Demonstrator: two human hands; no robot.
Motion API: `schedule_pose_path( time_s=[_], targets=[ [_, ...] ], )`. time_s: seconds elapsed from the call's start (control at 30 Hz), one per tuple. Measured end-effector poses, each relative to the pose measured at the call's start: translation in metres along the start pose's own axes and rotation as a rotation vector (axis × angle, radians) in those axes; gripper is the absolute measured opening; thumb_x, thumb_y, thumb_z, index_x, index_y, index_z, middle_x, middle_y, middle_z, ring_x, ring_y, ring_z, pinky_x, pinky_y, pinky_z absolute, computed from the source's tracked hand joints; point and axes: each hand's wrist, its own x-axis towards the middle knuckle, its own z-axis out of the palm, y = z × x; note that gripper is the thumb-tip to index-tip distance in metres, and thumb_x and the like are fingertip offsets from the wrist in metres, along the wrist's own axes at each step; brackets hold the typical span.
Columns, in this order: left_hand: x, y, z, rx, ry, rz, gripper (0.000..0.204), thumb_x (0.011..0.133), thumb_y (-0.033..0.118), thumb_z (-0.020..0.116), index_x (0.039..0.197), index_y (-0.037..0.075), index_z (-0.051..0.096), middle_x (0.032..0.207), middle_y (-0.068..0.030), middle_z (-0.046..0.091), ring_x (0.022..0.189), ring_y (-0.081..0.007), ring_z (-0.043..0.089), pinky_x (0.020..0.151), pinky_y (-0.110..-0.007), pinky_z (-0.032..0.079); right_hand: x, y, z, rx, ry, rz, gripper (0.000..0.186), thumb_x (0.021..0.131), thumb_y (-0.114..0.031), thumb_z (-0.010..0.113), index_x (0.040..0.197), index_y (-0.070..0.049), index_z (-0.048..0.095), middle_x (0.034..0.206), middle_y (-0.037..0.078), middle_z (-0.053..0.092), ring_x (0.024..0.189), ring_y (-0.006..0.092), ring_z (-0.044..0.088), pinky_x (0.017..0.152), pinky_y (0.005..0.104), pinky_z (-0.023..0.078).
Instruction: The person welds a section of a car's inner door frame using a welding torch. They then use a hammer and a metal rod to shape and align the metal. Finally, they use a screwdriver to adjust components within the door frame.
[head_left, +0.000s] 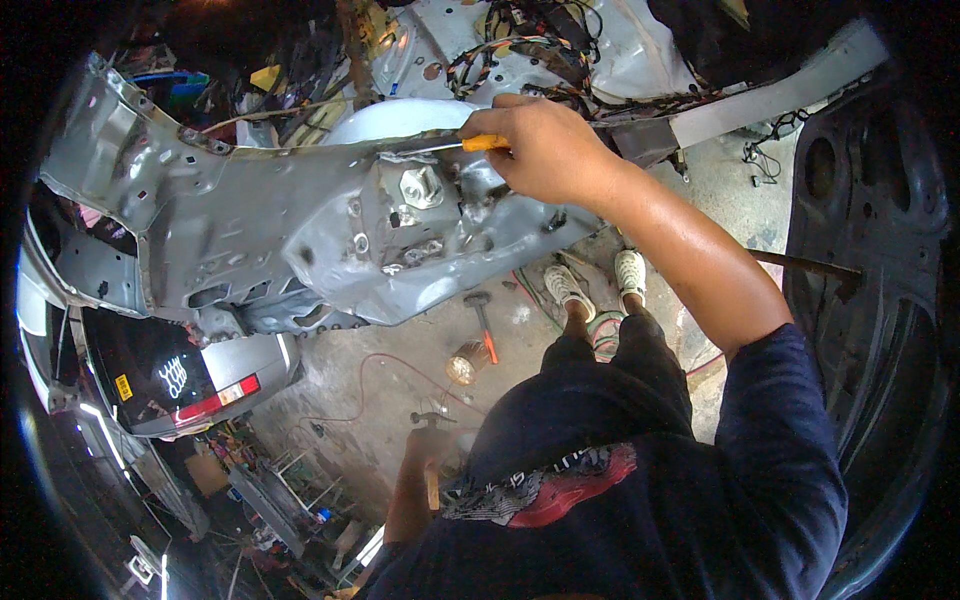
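My right hand [545, 150] is closed round the orange handle of a screwdriver [485, 143]. Its thin metal blade points left and rests along the upper edge of a grey car body panel [230, 210]. Just under the blade, a pale metal bracket [422, 187] sits on the panel amid scuffed, bare-metal patches. Low beside my body, my left hand [428, 452] grips a hammer [432, 418]. The hammer's head sticks out above the fist and its wooden handle shows below; motion slightly blurs this hand.
On the concrete floor lie an orange-handled hammer [486, 328], a brownish can [465, 364] and a red hose [365, 375]. Wiring bundles [540, 50] hang inside the car body beyond the panel. A dark car door [870, 250] stands at right; a silver car's rear [230, 385] is at left.
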Motion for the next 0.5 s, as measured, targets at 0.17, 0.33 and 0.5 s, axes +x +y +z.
schedule_pose_path(
  time_s=[0.17, 0.33, 0.5],
  targets=[
    [0.001, -0.022, -0.010, -0.485, -0.022, -0.155, 0.022, 0.090, 0.006, 0.074, 0.105, -0.011, 0.074, 0.106, -0.0175, 0.076, 0.087, -0.0254, 0.074, 0.074, -0.035, 0.064, 0.011, -0.002, -0.004, -0.026, -0.012, -0.019, 0.033, 0.078, -0.010, 0.069, 0.110, -0.014, 0.076, 0.101, 0.016, 0.071, 0.098, 0.0394, 0.069, 0.083, 0.0515, 0.056],
    [0.004, -0.032, -0.017, 0.100, -0.044, 0.159, 0.024, 0.090, 0.008, 0.075, 0.104, -0.011, 0.074, 0.108, -0.0181, 0.076, 0.091, -0.0256, 0.075, 0.078, -0.035, 0.066, 0.003, -0.013, 0.000, 0.079, 0.010, 0.056, 0.033, 0.078, -0.009, 0.070, 0.110, -0.012, 0.074, 0.101, 0.017, 0.071, 0.099, 0.0397, 0.069, 0.084, 0.0512, 0.056],
    [0.016, -0.030, -0.015, 0.302, -0.101, 0.243, 0.027, 0.089, 0.009, 0.077, 0.105, -0.011, 0.072, 0.108, -0.0182, 0.076, 0.090, -0.0250, 0.075, 0.078, -0.034, 0.066, -0.018, 0.001, 0.026, 0.139, 0.071, 0.044, 0.032, 0.080, -0.010, 0.070, 0.111, -0.015, 0.072, 0.103, 0.018, 0.071, 0.097, 0.0416, 0.069, 0.084, 0.0513, 0.055]
  ],
)
